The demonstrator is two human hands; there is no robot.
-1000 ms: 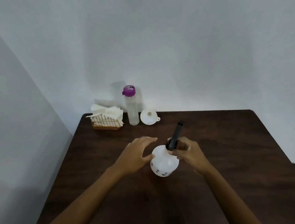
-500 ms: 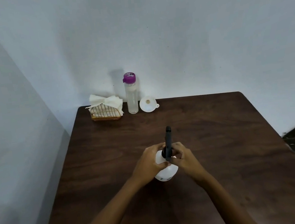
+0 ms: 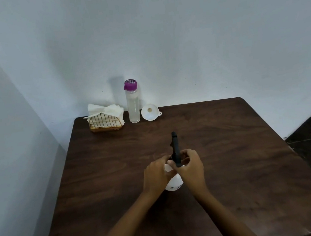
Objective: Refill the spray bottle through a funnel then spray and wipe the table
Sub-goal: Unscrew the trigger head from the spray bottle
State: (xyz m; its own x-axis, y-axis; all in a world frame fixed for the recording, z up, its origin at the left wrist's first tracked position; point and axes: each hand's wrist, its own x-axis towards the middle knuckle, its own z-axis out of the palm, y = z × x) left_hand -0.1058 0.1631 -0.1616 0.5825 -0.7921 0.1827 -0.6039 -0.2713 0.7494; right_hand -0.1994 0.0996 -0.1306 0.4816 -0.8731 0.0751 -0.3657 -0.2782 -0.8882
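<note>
A white round spray bottle [image 3: 173, 184] stands near the middle of the dark wooden table [image 3: 235, 167]. Its black spray head [image 3: 175, 148] points away from me. My left hand [image 3: 156, 174] wraps the bottle's shoulder and neck. My right hand [image 3: 191, 167] pinches the base of the black spray head. A white funnel [image 3: 150, 112] lies at the table's far edge, beside a tall clear water bottle with a purple cap [image 3: 132, 101].
A wire holder with white paper napkins [image 3: 105, 118] stands at the far left corner, against the wall. Walls close off the far and left sides of the table. A dark floor shows past the right edge.
My left hand closed onto the bottle's neck. The spray head swung from tilted right to pointing straight away. My right hand's fingers shifted round the head's base.
</note>
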